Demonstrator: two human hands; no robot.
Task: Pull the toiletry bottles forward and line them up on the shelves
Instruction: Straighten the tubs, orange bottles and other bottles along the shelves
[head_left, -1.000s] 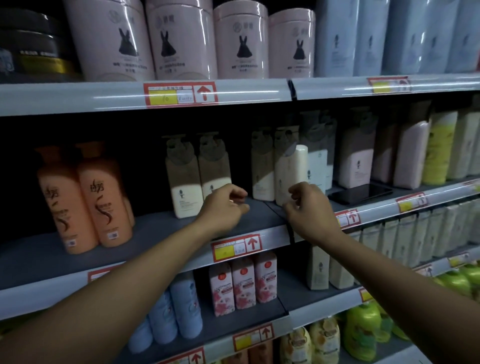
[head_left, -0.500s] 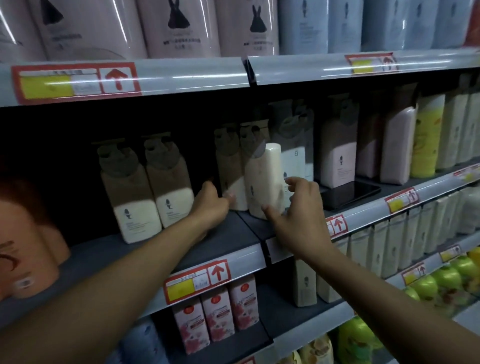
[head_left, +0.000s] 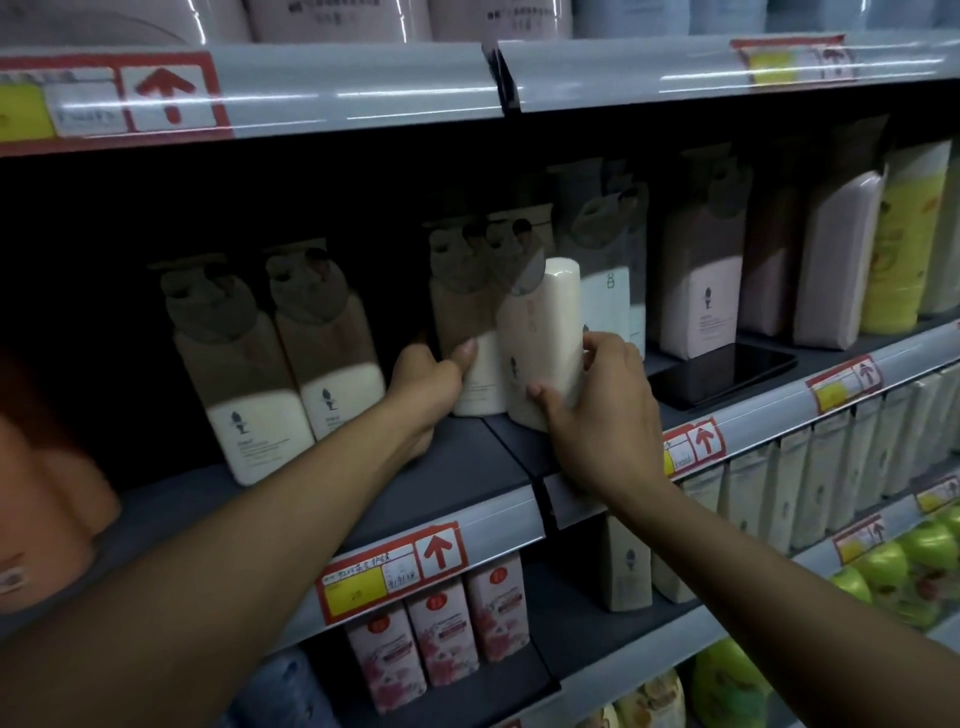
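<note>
Cream bottles stand mid-shelf, set back from the edge. We pinch the front cream bottle (head_left: 540, 343) with our right hand (head_left: 597, 415), thumb on its face and fingers round its right side. Our left hand (head_left: 426, 384) curls round the neighbouring cream bottle (head_left: 475, 374). Both rest on the grey shelf (head_left: 467, 467), near a black phone (head_left: 722, 374).

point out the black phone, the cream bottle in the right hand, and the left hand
black phone (head_left: 727, 371), head view, on the middle of its dark screen.
cream bottle (head_left: 550, 322), head view, on the upper front of its body.
left hand (head_left: 426, 382), head view, on the back of the hand.
</note>
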